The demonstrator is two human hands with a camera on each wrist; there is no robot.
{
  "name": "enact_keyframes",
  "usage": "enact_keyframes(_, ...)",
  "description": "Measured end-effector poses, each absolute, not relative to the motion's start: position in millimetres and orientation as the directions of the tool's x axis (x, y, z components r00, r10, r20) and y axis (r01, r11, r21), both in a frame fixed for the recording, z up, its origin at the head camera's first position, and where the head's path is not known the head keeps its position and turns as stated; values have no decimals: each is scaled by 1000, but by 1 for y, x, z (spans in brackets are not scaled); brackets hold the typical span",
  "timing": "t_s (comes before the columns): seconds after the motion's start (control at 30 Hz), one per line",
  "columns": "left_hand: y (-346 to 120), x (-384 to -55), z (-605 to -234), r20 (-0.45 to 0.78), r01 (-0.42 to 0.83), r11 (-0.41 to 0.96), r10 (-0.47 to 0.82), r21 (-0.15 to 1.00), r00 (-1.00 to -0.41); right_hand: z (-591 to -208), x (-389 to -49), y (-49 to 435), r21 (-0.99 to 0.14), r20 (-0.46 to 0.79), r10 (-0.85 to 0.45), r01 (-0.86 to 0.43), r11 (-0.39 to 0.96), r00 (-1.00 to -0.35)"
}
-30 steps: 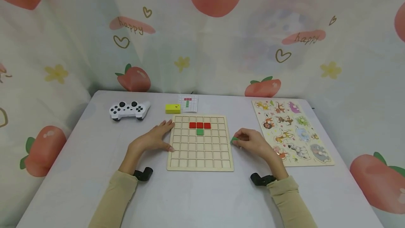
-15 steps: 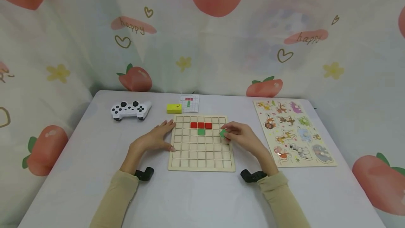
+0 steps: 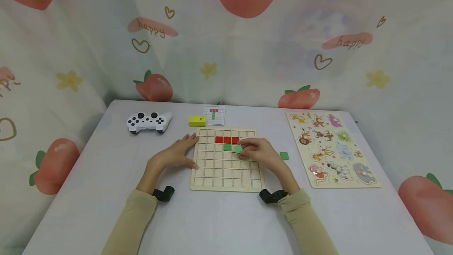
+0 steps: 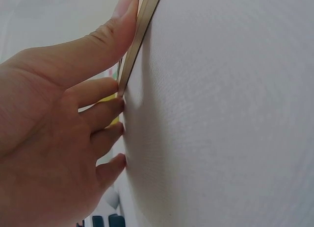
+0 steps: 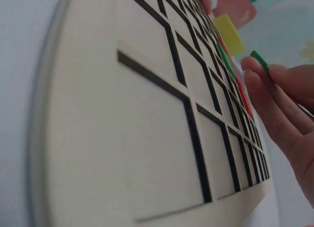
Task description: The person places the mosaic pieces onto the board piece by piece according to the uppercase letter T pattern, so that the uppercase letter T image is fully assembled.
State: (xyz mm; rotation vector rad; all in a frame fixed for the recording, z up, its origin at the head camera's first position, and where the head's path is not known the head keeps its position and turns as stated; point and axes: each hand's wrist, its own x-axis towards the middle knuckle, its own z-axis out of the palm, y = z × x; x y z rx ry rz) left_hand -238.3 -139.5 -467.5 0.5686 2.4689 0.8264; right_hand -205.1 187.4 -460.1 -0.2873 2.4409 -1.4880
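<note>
A wooden grid board (image 3: 226, 189) lies flat on the table. Three red tiles (image 3: 227, 139) form a row near its far side, with one green tile (image 3: 227, 147) directly below the middle one. My right hand (image 3: 262, 153) pinches another green tile (image 3: 238, 149) between thumb and fingers, above the board just right of the set green one. In the right wrist view this held tile (image 5: 260, 60) is tilted and off the board. My left hand (image 3: 175, 153) rests at the board's left edge, fingers spread and thumb (image 4: 115, 33) touching the rim.
One more green tile (image 3: 284, 155) lies on the table right of the board. Behind the board are a yellow block (image 3: 197, 121) and a card (image 3: 214, 115) printed with a red and green T pattern. A white game controller (image 3: 148, 122) stands left, an animal puzzle (image 3: 332, 150) right.
My right hand has carried the green tile from beside the board leftward over the grid. The loose green tile on the table has come into sight. My left hand stays put.
</note>
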Motion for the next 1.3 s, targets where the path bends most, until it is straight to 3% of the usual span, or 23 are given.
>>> enact_keyframes(0.63,-139,-236,-459,-282,249,718,531,650,-799,-461,-208,156,-751,-104,-307,-128,648,-946)
enact_keyframes(1.3,-139,-237,-465,-301,225,732,512,644,-805,-461,-206,149,-700,-101,-319,-161,696,-942)
